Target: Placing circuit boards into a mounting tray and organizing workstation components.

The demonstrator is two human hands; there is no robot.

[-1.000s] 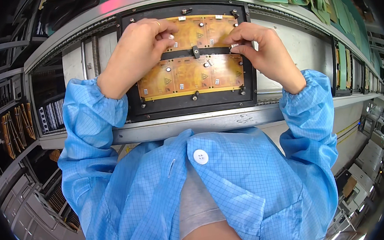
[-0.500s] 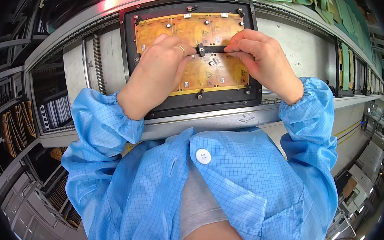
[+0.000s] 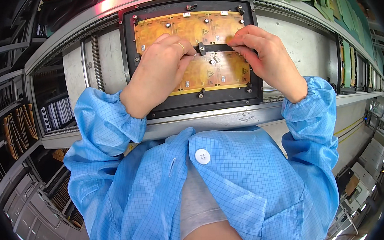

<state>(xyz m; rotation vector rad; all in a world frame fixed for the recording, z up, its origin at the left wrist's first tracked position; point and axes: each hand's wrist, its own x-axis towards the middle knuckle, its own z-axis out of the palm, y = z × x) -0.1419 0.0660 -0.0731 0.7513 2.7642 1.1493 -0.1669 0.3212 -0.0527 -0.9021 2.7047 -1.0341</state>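
Black bar (image 3: pixel 215 48) apparently pinched between both hands' fingers (image 3: pixel 186 48).

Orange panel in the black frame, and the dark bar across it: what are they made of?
Orange panel: seemingly thin flexible circuit film, glossy amber with printed traces. Dark bar under both hands: matte black, rigid; metal or plastic, unclear. Black frame: matte, rigid-looking carrier.

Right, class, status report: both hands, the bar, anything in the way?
Left hand and right hand pinch the black bar. Bar lies across the yellow panel in the black tray. Nothing in the way.
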